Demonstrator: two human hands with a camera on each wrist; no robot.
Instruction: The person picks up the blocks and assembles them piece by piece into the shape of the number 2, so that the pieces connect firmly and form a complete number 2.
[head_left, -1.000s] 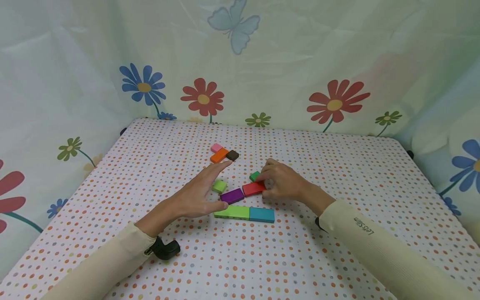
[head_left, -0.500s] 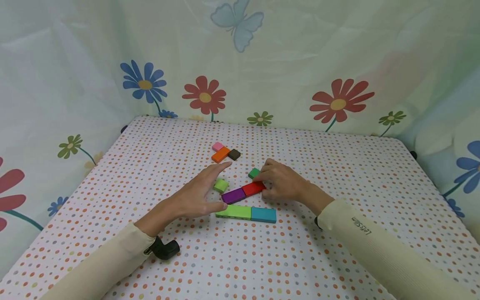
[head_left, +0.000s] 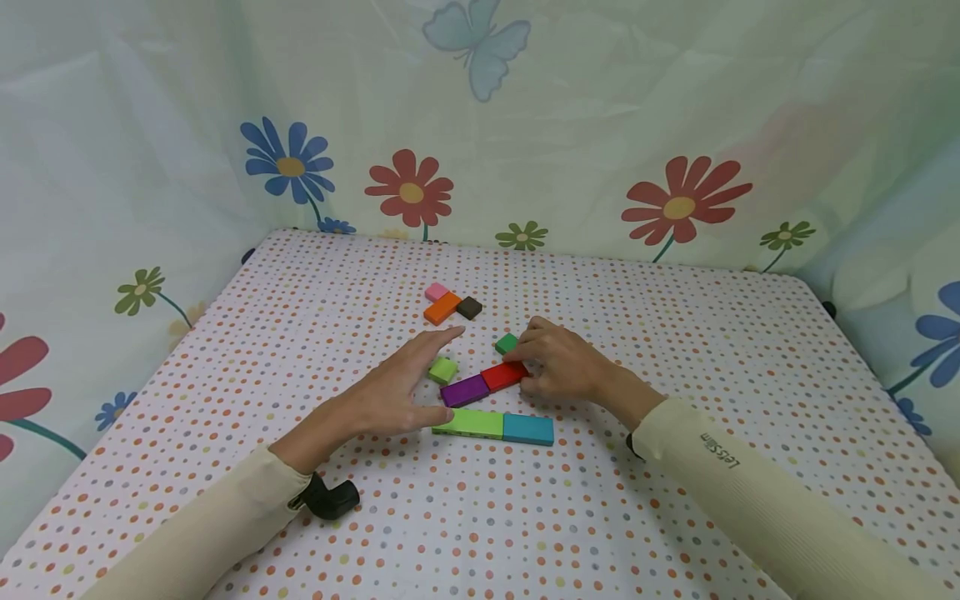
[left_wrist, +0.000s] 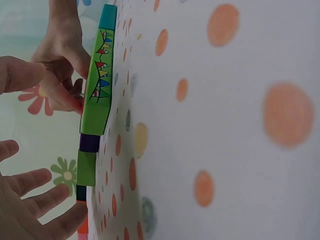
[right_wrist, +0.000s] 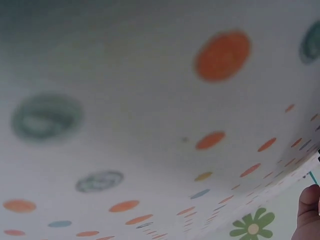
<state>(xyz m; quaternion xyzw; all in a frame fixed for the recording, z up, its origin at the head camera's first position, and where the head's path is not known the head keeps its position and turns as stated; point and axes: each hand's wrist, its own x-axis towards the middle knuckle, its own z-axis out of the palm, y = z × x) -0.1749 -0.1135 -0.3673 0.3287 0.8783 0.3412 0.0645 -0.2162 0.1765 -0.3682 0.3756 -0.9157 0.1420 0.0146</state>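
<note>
My right hand (head_left: 564, 360) pinches the right end of a red block (head_left: 501, 377) between thumb and curled fingers. Lined up end to end with it, a purple block (head_left: 465, 390) lies to its left. A small green block (head_left: 506, 343) sits just behind the red one. My left hand (head_left: 386, 396) is spread with nothing in it, thumb tip close to a long lime-green block (head_left: 474, 424) with a printed bunting pattern, plain in the left wrist view. A teal block (head_left: 528, 429) abuts that block's right end. Between left thumb and fingers shows a small lime block (head_left: 442, 370).
Farther back lie an orange block (head_left: 442, 309), a pink block (head_left: 437, 292) and a dark brown block (head_left: 469, 308), grouped together. A dotted cloth covers the table (head_left: 480, 517). Behind it hangs a flowered curtain (head_left: 585, 125). The right wrist view shows mostly cloth and a fingertip.
The red block, in my right hand, has shifted slightly left and now lines up flush with the purple block. My left hand has stayed in place.
</note>
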